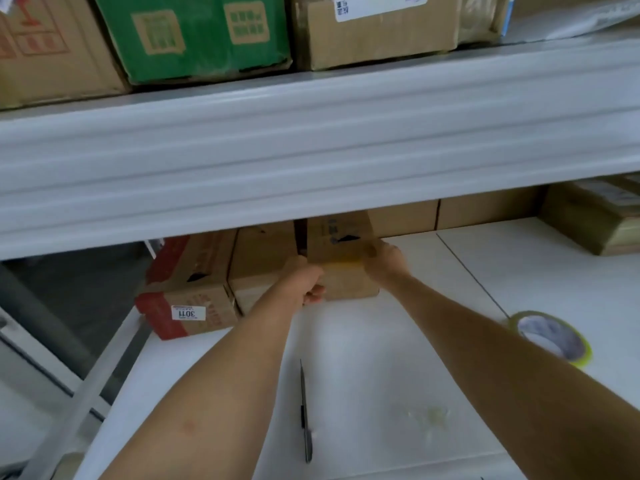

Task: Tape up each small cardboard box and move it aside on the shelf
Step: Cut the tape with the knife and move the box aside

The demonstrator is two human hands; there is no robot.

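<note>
Reaching forward from the bottom of the frame, both bare arms meet at a small cardboard box [349,271] that sits on the white shelf [381,341] just above the middle of the picture. The box's long axis runs away from the camera, toward the back of the shelf, with its short end face turned to the viewer. A strip of yellowish tape [343,266] lies across its top near the front edge.

The left hand [306,282] has its fingers curled round the box's left front corner, gripping it. The right hand [384,263] lies against the box's right side near the top edge, fingers bent over that edge; motion blur keeps me from telling how tightly it holds.

Just left of the held box stands another brown box [263,268], touching or almost touching it, and further left a box with red bands [188,289] carrying a small white label. More brown boxes [485,213] line the back of the shelf to the right.

At right of centre a roll of tape [550,337] lies flat on the shelf, well apart from the box. In the lower middle a dark pen-like tool [305,414] lies with its long axis running nearly straight up the frame.

A grey shelf beam [311,150] crosses the frame above the hands. On the upper level rest a green box [194,36] and plain cardboard cartons [381,32].
</note>
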